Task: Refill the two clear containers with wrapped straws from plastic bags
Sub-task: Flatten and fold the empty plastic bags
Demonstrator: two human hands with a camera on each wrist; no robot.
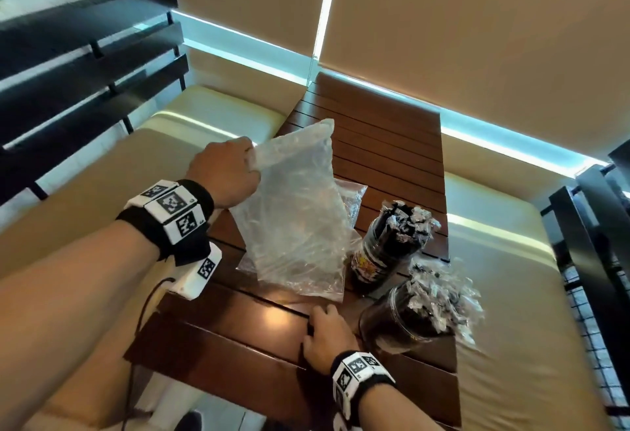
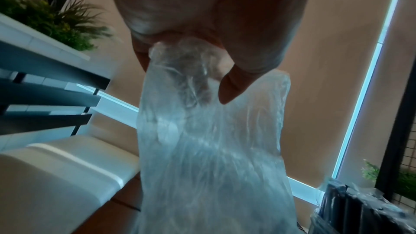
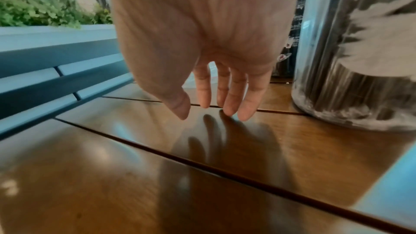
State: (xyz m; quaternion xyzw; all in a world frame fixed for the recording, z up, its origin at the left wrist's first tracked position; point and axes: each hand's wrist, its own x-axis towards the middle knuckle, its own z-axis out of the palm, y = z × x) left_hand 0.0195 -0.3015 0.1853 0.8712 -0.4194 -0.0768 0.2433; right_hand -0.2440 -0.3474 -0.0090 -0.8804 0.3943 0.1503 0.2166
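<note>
The plastic bag (image 1: pixel 296 212) is hanging limp and see-through above the wooden table (image 1: pixel 238 328), looking empty, its lower edge trailing down toward the slats. The left hand (image 1: pixel 225 171) is pinching it by one bunched upper corner, which in the left wrist view is gathered between thumb and fingers (image 2: pixel 234 88), probably so it can be lifted clear of the work. A second bag (image 1: pixel 351 197) is lying flat on the table just behind it. To the right, the two clear containers are standing upright and near each other, the far container (image 1: pixel 381 253) and the near container (image 1: pixel 399 321), both crowded with dark wrapped straws (image 1: pixel 439 301) whose crinkled ends are fanning above the rims, so the refill seems nearly done. The right hand (image 1: pixel 325 338) is holding nothing, its relaxed fingers (image 3: pixel 231 95) hanging just over the table beside the near container.
</note>
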